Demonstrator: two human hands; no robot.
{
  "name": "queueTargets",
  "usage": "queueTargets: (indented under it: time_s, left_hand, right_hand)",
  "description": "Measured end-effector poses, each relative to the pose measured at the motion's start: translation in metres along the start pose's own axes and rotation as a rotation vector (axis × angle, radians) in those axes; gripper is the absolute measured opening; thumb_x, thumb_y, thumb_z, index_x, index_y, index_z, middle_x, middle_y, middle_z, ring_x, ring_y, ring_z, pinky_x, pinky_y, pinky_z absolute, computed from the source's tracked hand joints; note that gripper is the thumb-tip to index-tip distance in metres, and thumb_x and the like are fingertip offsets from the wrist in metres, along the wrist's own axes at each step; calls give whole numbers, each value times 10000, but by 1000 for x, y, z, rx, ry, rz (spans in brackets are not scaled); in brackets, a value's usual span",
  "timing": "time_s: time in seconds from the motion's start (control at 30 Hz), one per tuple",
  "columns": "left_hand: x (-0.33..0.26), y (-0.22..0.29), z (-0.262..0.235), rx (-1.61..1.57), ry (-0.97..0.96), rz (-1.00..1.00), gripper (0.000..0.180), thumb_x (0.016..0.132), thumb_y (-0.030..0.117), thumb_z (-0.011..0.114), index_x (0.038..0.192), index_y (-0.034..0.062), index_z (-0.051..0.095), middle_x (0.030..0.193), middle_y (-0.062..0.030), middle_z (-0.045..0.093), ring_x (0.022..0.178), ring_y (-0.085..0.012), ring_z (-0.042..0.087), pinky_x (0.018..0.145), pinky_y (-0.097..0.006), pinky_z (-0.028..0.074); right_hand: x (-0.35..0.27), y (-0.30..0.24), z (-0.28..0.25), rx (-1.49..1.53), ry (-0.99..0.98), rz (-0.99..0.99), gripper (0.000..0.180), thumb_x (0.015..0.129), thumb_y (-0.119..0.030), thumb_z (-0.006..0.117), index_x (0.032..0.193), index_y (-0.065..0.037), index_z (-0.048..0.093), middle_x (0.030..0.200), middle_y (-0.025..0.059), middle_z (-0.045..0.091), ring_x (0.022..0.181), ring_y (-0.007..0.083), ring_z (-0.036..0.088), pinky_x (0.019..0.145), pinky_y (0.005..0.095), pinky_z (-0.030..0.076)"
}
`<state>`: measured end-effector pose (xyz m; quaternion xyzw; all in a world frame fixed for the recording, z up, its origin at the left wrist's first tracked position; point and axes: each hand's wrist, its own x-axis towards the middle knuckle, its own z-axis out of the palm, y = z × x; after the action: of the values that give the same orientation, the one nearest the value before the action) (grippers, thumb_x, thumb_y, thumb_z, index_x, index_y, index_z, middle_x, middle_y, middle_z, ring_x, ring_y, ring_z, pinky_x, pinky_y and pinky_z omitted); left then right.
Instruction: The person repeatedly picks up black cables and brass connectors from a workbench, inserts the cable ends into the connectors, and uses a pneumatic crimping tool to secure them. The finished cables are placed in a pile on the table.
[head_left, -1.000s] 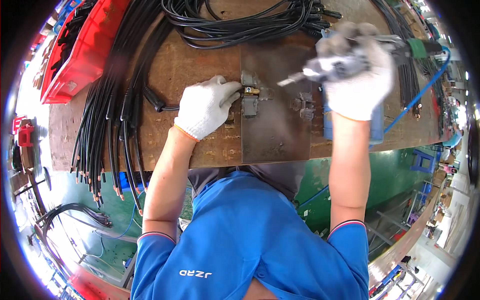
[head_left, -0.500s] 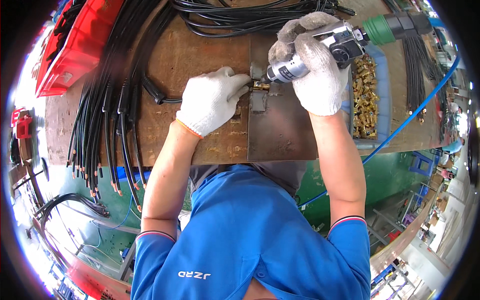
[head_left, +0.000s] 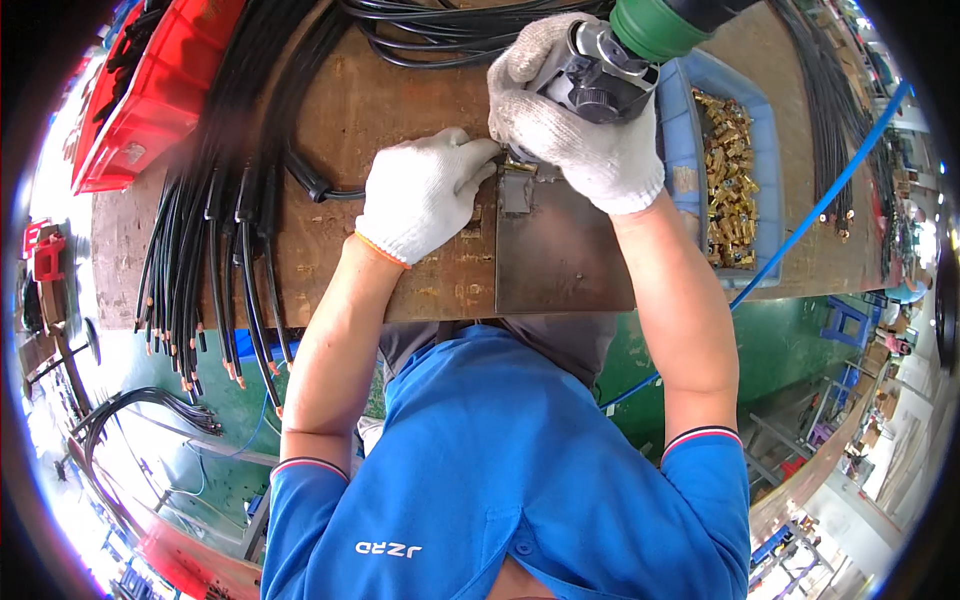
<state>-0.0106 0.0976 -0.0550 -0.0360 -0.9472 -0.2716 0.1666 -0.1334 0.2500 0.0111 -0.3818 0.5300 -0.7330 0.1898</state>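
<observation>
My left hand (head_left: 422, 188), in a white knit glove, pinches a black cable (head_left: 346, 194) that runs in from the left under the palm. Just past its fingertips a small brass terminal (head_left: 518, 166) lies at the fixture on a dark metal plate (head_left: 562, 262). My gloved right hand (head_left: 572, 145) is wrapped round an air screwdriver (head_left: 597, 88) with a silver and black body and a green collar. The tool stands roughly upright over the terminal; the hand hides its tip, so contact cannot be seen.
A blue bin (head_left: 768, 190) of brass terminals stands at the right, near a blue air hose (head_left: 835, 218). Bundles of black cables (head_left: 215, 180) hang over the left front edge. More cables lie coiled at the back (head_left: 440, 40). A red crate (head_left: 165, 100) is far left.
My right hand has moved left and tipped the screwdriver from slanting to nearly upright above the terminal. The hose has shifted with it. My left hand has hardly moved.
</observation>
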Motion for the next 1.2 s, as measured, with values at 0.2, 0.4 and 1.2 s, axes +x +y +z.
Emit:
queueTargets:
  time_s: [0.2, 0.4, 1.2]
  left_hand:
    - [0, 0, -1, 24, -16, 11, 215, 918, 165, 718, 1125, 177, 774, 891, -93, 701, 827, -336, 730, 720, -456, 579]
    - [-1, -3, 4, 4, -8, 7, 209, 930, 180, 715, 1131, 186, 773, 902, -87, 706, 832, -340, 732, 733, -457, 579]
    - [5, 52, -58, -186, -101, -117, 263, 959, 165, 723, 1204, 96, 789, 920, -173, 736, 849, -370, 731, 750, -422, 562]
  right_hand:
    - [-7, 6, 4, -67, 89, -57, 312, 836, 138, 769, 1035, -64, 640, 945, 97, 734, 772, 163, 717, 669, 323, 611]
    - [-6, 10, 3, 3, 96, -54, 301, 844, 131, 773, 1035, -63, 642, 943, 95, 732, 773, 161, 716, 669, 323, 611]
    - [-49, -102, -202, -316, 790, 339, 242, 931, -257, 833, 968, -81, 670, 742, 47, 688, 564, 171, 638, 537, 329, 523]
